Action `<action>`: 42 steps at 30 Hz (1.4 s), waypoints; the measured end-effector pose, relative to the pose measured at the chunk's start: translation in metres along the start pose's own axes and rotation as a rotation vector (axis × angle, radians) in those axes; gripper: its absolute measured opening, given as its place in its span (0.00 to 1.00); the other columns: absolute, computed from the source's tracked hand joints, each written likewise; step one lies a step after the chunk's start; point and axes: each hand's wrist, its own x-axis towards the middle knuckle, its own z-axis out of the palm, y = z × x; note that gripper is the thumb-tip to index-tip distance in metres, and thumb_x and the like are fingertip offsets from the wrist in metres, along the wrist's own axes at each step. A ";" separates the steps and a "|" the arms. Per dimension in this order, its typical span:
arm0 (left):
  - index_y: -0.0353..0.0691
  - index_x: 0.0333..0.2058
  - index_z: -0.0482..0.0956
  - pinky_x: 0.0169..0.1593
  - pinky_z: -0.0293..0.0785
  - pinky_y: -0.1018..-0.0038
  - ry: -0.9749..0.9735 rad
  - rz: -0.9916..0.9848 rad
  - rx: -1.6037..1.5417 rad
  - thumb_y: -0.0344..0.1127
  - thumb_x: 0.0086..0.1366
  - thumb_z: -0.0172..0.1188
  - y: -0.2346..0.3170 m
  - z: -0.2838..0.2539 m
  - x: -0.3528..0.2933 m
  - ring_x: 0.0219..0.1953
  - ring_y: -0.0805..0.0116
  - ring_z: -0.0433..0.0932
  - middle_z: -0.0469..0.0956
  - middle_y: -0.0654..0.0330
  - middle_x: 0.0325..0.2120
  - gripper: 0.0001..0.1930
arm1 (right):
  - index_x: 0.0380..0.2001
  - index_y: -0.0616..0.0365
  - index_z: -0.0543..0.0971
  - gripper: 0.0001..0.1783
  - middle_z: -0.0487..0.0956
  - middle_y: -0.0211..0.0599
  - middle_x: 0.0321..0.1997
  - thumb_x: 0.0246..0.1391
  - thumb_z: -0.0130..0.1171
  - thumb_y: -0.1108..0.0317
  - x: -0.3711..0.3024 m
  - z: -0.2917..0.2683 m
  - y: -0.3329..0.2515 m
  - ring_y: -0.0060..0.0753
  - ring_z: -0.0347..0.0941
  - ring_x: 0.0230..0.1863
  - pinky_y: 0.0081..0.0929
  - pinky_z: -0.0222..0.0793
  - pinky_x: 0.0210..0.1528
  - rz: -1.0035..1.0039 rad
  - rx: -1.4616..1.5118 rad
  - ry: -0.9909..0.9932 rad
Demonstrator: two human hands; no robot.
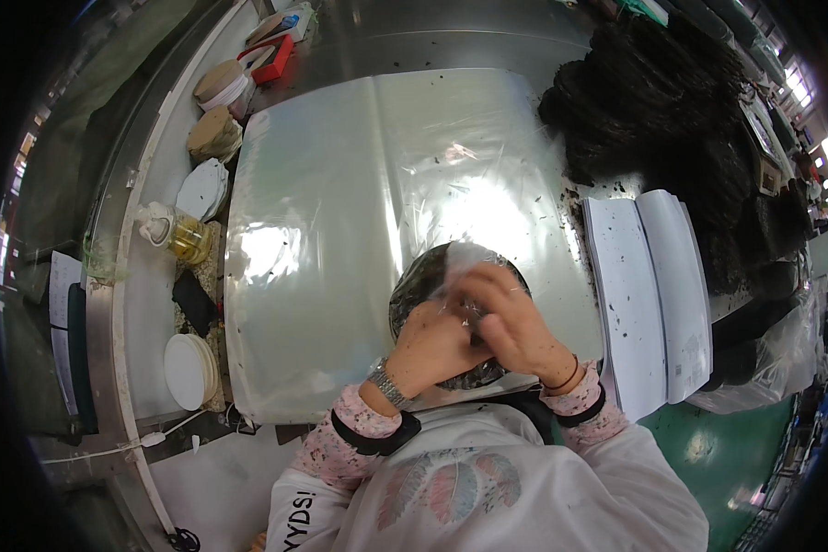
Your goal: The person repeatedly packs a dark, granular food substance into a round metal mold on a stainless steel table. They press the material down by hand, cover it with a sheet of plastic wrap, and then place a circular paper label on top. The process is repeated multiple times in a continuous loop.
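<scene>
A round, dark disc (pixel 416 286) wrapped in clear plastic lies near the front edge of the large stack of clear plastic sheets. Both of my hands are over it. With fingers bent inward, my left hand (pixel 435 344) grips gathered plastic film above the disc's middle; its fingertips are partly hidden. My right hand (pixel 513 322) crosses in from the other side, its curled fingers on the same film. A loose, see-through flap of plastic film (pixel 469 259) stands up beside the right fingers. The two hands touch or nearly touch.
Plastic sheets (pixel 313 221) cover the table's middle. Dark, flaky round stacks (pixel 644 101) stand at the far right, beside white paper (pixel 627 294). Along the left edge are a jar of yellow liquid (pixel 189 239), white round lids (pixel 189 372), tape rolls (pixel 214 135) and a red box (pixel 271 61).
</scene>
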 end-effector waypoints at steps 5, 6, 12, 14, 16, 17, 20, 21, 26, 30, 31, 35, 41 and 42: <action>0.35 0.40 0.84 0.52 0.78 0.62 0.312 0.231 -0.452 0.37 0.69 0.61 -0.018 -0.031 -0.036 0.44 0.55 0.82 0.82 0.50 0.38 0.10 | 0.53 0.57 0.81 0.16 0.79 0.50 0.59 0.65 0.56 0.67 0.001 0.015 0.006 0.59 0.81 0.46 0.42 0.78 0.57 0.154 -0.447 -0.215; 0.35 0.40 0.83 0.53 0.77 0.63 0.443 0.171 -0.693 0.37 0.71 0.60 -0.041 -0.027 -0.049 0.45 0.58 0.82 0.82 0.52 0.39 0.11 | 0.52 0.59 0.81 0.17 0.78 0.49 0.61 0.61 0.59 0.69 0.002 0.016 0.006 0.54 0.79 0.52 0.44 0.75 0.61 -0.138 -0.515 -0.060; 0.33 0.52 0.82 0.61 0.71 0.69 0.438 -0.097 -1.098 0.39 0.75 0.54 -0.059 -0.048 0.053 0.52 0.65 0.78 0.82 0.59 0.43 0.16 | 0.57 0.60 0.78 0.22 0.77 0.48 0.60 0.60 0.57 0.68 0.000 0.032 0.022 0.53 0.74 0.59 0.45 0.69 0.66 -0.132 -0.554 -0.134; 0.37 0.52 0.82 0.63 0.70 0.67 0.051 0.112 -0.737 0.36 0.71 0.57 -0.048 -0.060 0.059 0.57 0.63 0.75 0.81 0.59 0.49 0.15 | 0.55 0.60 0.78 0.21 0.78 0.48 0.54 0.59 0.57 0.67 0.005 0.025 0.017 0.54 0.75 0.56 0.46 0.70 0.63 -0.126 -0.475 -0.181; 0.41 0.46 0.82 0.63 0.69 0.64 0.003 0.388 -0.465 0.29 0.63 0.60 -0.043 -0.053 0.054 0.59 0.57 0.73 0.80 0.57 0.53 0.13 | 0.50 0.61 0.80 0.18 0.81 0.47 0.48 0.57 0.59 0.67 0.002 0.021 0.016 0.52 0.77 0.53 0.46 0.71 0.61 -0.006 -0.356 -0.330; 0.41 0.41 0.82 0.63 0.69 0.62 0.051 0.516 -0.393 0.24 0.58 0.61 -0.044 -0.045 0.047 0.59 0.53 0.74 0.79 0.56 0.53 0.12 | 0.47 0.61 0.80 0.16 0.81 0.46 0.46 0.56 0.59 0.67 0.000 0.022 0.018 0.52 0.78 0.51 0.46 0.71 0.60 -0.058 -0.402 -0.274; 0.39 0.32 0.75 0.62 0.69 0.58 0.176 0.567 -0.404 0.20 0.53 0.58 -0.029 -0.032 0.022 0.54 0.50 0.76 0.79 0.55 0.52 0.09 | 0.39 0.60 0.82 0.13 0.82 0.46 0.41 0.48 0.61 0.71 -0.012 0.032 0.030 0.52 0.79 0.47 0.46 0.72 0.55 -0.232 -0.545 -0.193; 0.39 0.32 0.74 0.62 0.69 0.57 0.185 0.538 -0.398 0.20 0.53 0.57 -0.027 -0.030 0.021 0.53 0.50 0.75 0.79 0.55 0.52 0.08 | 0.41 0.59 0.82 0.14 0.82 0.45 0.42 0.47 0.62 0.70 -0.014 0.031 0.032 0.51 0.78 0.49 0.47 0.71 0.56 -0.201 -0.549 -0.216; 0.39 0.34 0.71 0.59 0.70 0.56 0.241 0.371 -0.296 0.19 0.54 0.54 -0.030 -0.020 0.022 0.51 0.49 0.76 0.80 0.54 0.52 0.10 | 0.41 0.62 0.79 0.14 0.79 0.49 0.47 0.50 0.63 0.70 -0.002 0.022 0.024 0.55 0.74 0.53 0.48 0.70 0.58 -0.022 -0.244 -0.225; 0.38 0.36 0.70 0.56 0.72 0.58 0.245 0.253 -0.246 0.18 0.55 0.53 -0.031 -0.017 0.018 0.49 0.49 0.76 0.80 0.52 0.52 0.10 | 0.46 0.66 0.76 0.18 0.77 0.52 0.52 0.52 0.65 0.70 0.008 0.000 0.005 0.58 0.73 0.56 0.49 0.67 0.63 -0.179 -0.257 -0.305; 0.38 0.36 0.70 0.57 0.72 0.58 0.238 0.233 -0.252 0.18 0.55 0.53 -0.030 -0.016 0.018 0.50 0.49 0.76 0.80 0.52 0.51 0.10 | 0.47 0.66 0.76 0.20 0.77 0.52 0.53 0.52 0.67 0.70 0.006 -0.007 -0.003 0.59 0.73 0.57 0.49 0.67 0.64 -0.148 -0.272 -0.291; 0.36 0.36 0.70 0.60 0.71 0.57 0.235 0.219 -0.252 0.18 0.56 0.54 -0.031 -0.014 0.020 0.54 0.46 0.76 0.80 0.52 0.49 0.10 | 0.53 0.65 0.77 0.25 0.75 0.54 0.56 0.54 0.71 0.69 -0.023 -0.044 -0.038 0.57 0.73 0.60 0.47 0.72 0.63 0.028 -0.244 -0.263; 0.33 0.51 0.72 0.70 0.64 0.56 0.009 0.320 -0.403 0.20 0.59 0.56 -0.048 -0.016 0.027 0.66 0.44 0.68 0.70 0.44 0.61 0.20 | 0.53 0.59 0.79 0.20 0.77 0.46 0.52 0.60 0.68 0.64 -0.021 -0.019 -0.043 0.45 0.83 0.41 0.34 0.83 0.39 0.361 -0.005 -0.104; 0.33 0.55 0.71 0.71 0.61 0.56 0.020 0.263 -0.595 0.22 0.60 0.57 -0.050 -0.019 0.026 0.68 0.44 0.65 0.67 0.44 0.63 0.23 | 0.52 0.58 0.80 0.19 0.78 0.45 0.51 0.61 0.67 0.63 -0.008 -0.012 -0.039 0.45 0.83 0.38 0.35 0.82 0.38 0.273 -0.170 -0.181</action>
